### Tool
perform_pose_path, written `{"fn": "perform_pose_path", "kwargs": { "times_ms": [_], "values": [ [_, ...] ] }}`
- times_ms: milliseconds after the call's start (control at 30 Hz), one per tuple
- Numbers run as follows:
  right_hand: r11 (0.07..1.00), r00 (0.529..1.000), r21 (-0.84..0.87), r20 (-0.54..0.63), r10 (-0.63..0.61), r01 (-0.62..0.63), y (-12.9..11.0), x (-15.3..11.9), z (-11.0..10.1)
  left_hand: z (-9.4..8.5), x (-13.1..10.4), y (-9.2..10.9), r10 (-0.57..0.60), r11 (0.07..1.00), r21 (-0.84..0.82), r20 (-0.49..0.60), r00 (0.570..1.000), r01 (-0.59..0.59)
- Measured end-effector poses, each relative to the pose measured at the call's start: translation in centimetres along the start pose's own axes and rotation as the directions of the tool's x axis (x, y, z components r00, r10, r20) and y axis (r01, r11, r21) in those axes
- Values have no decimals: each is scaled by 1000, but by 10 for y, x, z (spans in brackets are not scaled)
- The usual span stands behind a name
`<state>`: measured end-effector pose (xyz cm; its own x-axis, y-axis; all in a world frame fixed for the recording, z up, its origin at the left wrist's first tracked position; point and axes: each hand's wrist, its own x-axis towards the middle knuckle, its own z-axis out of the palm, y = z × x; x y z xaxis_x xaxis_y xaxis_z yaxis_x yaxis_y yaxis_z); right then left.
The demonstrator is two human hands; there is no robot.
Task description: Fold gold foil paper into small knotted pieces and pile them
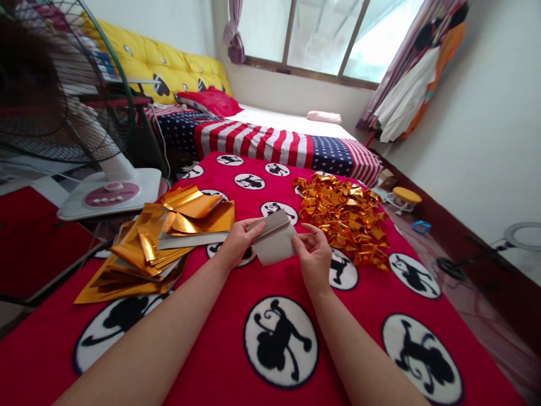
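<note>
Between my two hands is a sheet of paper (276,243), grey side up, with a fold running across its upper part. My left hand (240,241) pinches its left edge, thumb on top. At the right edge, my right hand (313,252) grips the sheet between thumb and fingers. To the left lies a loose, overlapping stack of gold foil paper (154,254) with some grey backs showing. On the right is a heap of folded gold foil pieces (342,217). Everything rests on a red cloth (220,344) with black figures in white circles.
A white electric fan (112,192) stands at the left, its blades blurred. Beyond the cloth is a bed with a flag-patterned cover (270,144) and a red pillow (213,102). A yellow stool (406,197) is on the floor at right, near clothes hanging by the window.
</note>
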<state>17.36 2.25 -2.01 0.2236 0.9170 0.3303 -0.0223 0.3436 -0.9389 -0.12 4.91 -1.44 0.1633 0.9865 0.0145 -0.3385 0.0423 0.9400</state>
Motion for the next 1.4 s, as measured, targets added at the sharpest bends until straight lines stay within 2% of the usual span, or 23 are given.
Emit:
{"fn": "perform_pose_path", "kwargs": {
  "times_ms": [200, 367, 433, 767, 1000, 1200, 1333, 1400],
  "values": [
    [999, 999, 14, 14, 37, -38, -1, -1, -3, 1, -3, 3, -29, 992, 119, -79, 996, 38],
    [975, 983, 130, 52, 175, -181, 1, 2, -5, 4, -7, 5, -38, 983, 181, -20, 999, 41],
    [969, 978, 139, 78, 195, -204, 0, 3, -4, 5, -8, 5, -30, 979, 201, -3, 1000, 30],
    [975, 982, 150, 115, 148, -164, 3, 4, -4, 3, -6, 3, 12, 994, 107, -38, 999, -8],
    [975, 984, 136, 54, 168, -173, 3, 4, -6, 5, -8, 9, -33, 990, 134, -49, 998, 40],
    [990, 980, 92, 179, 88, -106, -2, 2, -4, 5, -5, 6, -48, 988, 140, -132, 990, 66],
    [992, 979, 84, 187, 80, -97, -1, 1, -1, 2, -1, 4, -51, 996, 69, -80, 995, 56],
    [992, 985, 86, 151, 83, -96, 0, 2, -1, 1, 0, 4, 3, 996, 85, -39, 999, 1]
  ]
}}
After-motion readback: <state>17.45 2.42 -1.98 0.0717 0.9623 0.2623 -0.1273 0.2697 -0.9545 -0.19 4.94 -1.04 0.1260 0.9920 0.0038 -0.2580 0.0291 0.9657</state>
